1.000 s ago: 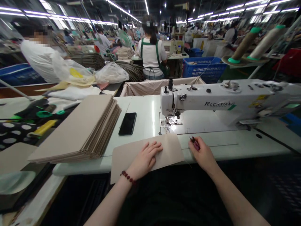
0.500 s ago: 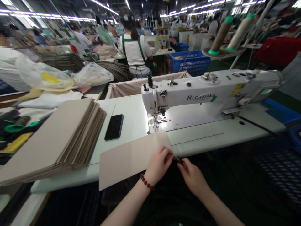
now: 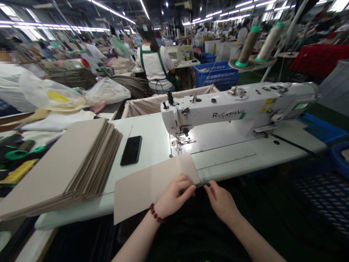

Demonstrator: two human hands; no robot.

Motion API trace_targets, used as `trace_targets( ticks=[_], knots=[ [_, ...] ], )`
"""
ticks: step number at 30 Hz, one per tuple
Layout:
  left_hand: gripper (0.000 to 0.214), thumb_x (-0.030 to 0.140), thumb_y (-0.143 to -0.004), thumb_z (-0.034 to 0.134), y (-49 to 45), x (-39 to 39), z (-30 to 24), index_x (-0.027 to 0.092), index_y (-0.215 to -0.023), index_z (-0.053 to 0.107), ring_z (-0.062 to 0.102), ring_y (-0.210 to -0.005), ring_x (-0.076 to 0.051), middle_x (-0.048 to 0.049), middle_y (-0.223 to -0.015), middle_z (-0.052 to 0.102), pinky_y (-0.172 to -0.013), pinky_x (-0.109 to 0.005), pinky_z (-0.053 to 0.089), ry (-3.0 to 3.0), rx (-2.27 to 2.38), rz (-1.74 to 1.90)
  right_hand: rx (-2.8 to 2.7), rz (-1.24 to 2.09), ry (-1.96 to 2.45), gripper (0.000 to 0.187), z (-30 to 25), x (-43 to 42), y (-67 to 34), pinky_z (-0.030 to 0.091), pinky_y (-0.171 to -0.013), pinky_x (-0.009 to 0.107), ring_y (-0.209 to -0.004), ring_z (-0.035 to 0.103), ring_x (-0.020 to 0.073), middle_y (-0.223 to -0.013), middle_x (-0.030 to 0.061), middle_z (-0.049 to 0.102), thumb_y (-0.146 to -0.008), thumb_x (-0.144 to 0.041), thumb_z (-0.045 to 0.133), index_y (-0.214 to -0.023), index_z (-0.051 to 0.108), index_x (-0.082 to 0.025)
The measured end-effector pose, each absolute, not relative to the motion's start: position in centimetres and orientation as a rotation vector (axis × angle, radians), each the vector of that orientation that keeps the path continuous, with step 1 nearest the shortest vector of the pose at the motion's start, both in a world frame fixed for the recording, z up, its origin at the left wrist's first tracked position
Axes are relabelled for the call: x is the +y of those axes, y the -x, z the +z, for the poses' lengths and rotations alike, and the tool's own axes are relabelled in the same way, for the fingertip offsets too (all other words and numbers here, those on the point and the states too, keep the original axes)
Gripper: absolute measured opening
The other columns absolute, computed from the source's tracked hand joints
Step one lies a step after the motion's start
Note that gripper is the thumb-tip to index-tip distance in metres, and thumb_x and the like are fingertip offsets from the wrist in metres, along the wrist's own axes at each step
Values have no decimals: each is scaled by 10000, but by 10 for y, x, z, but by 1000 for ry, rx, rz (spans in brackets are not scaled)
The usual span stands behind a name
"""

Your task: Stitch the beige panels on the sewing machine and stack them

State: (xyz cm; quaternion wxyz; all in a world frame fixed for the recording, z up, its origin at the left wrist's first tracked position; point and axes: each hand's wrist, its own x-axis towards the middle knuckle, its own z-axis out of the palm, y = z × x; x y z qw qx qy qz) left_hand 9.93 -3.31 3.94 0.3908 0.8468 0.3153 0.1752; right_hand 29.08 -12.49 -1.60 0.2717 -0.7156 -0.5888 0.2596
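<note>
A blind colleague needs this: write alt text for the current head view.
A person's left hand lies over the near edge of a beige panel; the right hand holds a pointed tool beside it. A white sewing machine stands beyond; a phone and a stack of beige sheets lie to the left.

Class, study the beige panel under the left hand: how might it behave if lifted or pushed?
The beige panel is probably fairly stiff: its near corner juts past the table edge without obvious droop. Looking thin, it is likely light for its size. Lying flat, it should slide rather than roll.
</note>
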Motion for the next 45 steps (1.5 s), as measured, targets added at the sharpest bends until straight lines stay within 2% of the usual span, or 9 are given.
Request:
trace_targets(
  ticks=[4, 7, 10, 14, 19, 23, 36, 41, 45],
  knots=[
    [248, 405, -919, 509, -47, -4, 42, 195, -976, 628, 497, -1134, -247, -83, -1185, 539, -997, -379, 380, -2305, 1177, 449, -1367, 993, 1727, 312, -18, -122, -291, 408, -580, 251, -643, 582, 169, -686, -3, 608, -893, -492, 489, -812, 570, -202],
    [703, 483, -710, 732, -19, 10, 32, 169, -1279, 464, 401, -1221, -346, -151, -1279, 451, -1035, -486, 303, -2302, 1549, 421, -1315, 1157, 1532, 381, -18, -111, -273, 468, -655, 263, -755, 619, 192, -794, 29, 660, -878, -529, 493, -846, 615, -170],
    [576, 453, -665, 760, -9, 4, 26, 153, -1104, 539, 506, -1051, -327, -126, -1063, 533, -927, -454, 391, -2220, 1630, 398, -1365, 1161, 1434, 405, -13, -97, -250, 485, -744, 290, -856, 633, 215, -905, 53, 681, -906, -523, 438, -937, 621, -163],
    [190, 379, -878, 529, -5, -24, 40, 195, -839, 512, 579, -796, -204, -38, -858, 570, -736, -308, 459, -2166, 1617, 471, -1476, 1071, 1439, 362, -6, -83, -244, 472, -727, 327, -829, 636, 244, -884, 51, 686, -897, -515, 454, -969, 617, -200],
    [309, 485, -944, 383, 53, -25, 125, 222, -1064, 492, 603, -770, -188, 0, -813, 613, -697, -269, 461, -2077, 1699, 679, -1895, 281, 1854, 359, -18, -61, -280, 426, -589, 321, -711, 653, 256, -861, 44, 698, -925, -467, 405, -1192, 538, -267],
    [500, 603, -858, 465, 133, 32, 210, 201, -1151, 511, 631, -829, -207, -22, -971, 664, -674, -268, 488, -1794, 1972, 767, -1967, -115, 1821, 322, -28, -35, -298, 448, -669, 333, -881, 641, 263, -1017, 100, 672, -944, -360, 369, -1164, 552, -213],
    [303, 401, -913, 564, 223, 121, 214, 111, -984, 616, 613, -907, -196, -63, -991, 629, -827, -386, 496, -1770, 2317, 271, -1916, -318, 1723, 286, -42, -11, -292, 454, -802, 472, -920, 597, 320, -988, 144, 639, -877, -300, 407, -1052, 625, -237],
    [355, 445, -926, 531, 241, 120, 208, 109, -1007, 612, 629, -853, -180, -69, -961, 640, -787, -371, 514, -1621, 2319, 231, -2084, 24, 1537, 334, 31, -19, -211, 434, -831, 487, -981, 551, 332, -1037, 192, 598, -897, -235, 351, -1128, 570, -132],
    [388, 476, -926, 515, 246, 100, 209, 103, -949, 620, 633, -733, -155, -49, -846, 645, -707, -337, 528, -1591, 2290, 239, -2315, 168, 1239, 274, 91, -8, -92, 443, -864, 368, -976, 572, 232, -1038, 87, 617, -879, -155, 385, -1064, 579, -212]
  ],
)
